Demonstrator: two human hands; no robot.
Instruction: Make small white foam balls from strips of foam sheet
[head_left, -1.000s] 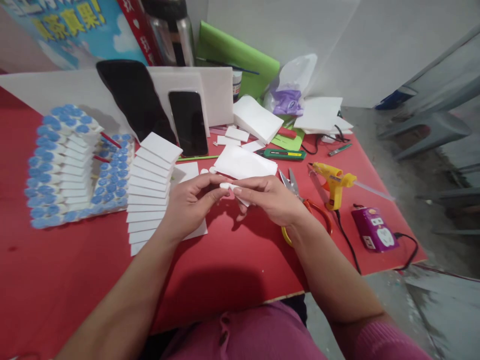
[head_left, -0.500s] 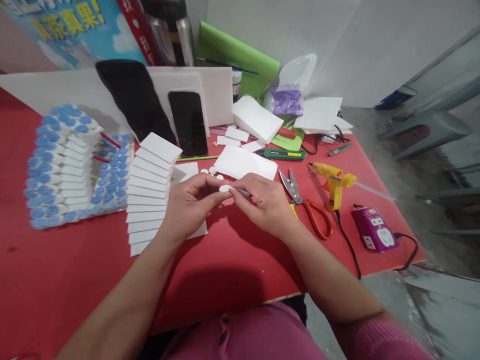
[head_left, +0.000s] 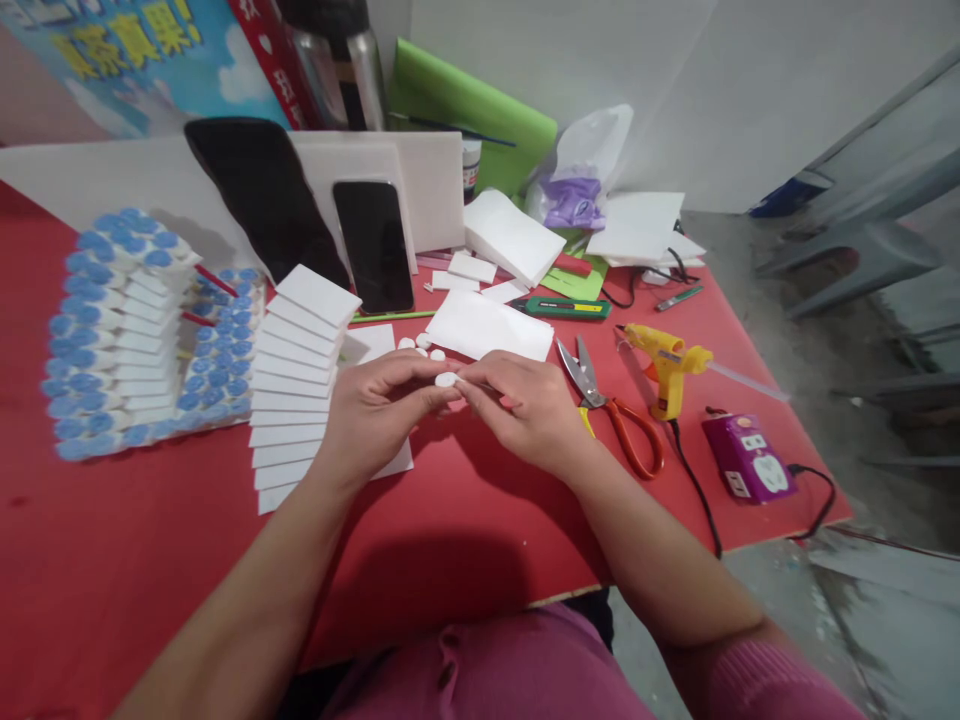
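Observation:
Between the fingertips of both hands is a small white piece with a round, disc-like end (head_left: 445,380); its full shape is hidden by the fingers. My left hand (head_left: 375,405) pinches it from the left. My right hand (head_left: 521,400) pinches its other side. Just behind my left fingers lie several small white round pieces (head_left: 421,343). Beside my left hand stands a fanned, stepped stack of white board pieces (head_left: 294,390). Farther left is a model (head_left: 120,340) built from blue-ended white rolls with white steps. A folded white sheet (head_left: 491,325) lies beyond my hands.
To the right lie orange-handled scissors (head_left: 630,440), a yellow glue gun (head_left: 667,365) with a cord, and a purple power socket box (head_left: 750,460). A green utility knife (head_left: 566,308) lies behind. Two dark phones (head_left: 373,245) lean against white board at the back.
The view has shifted very slightly. Both hands stay together on the white piece, with hardly any finger movement.

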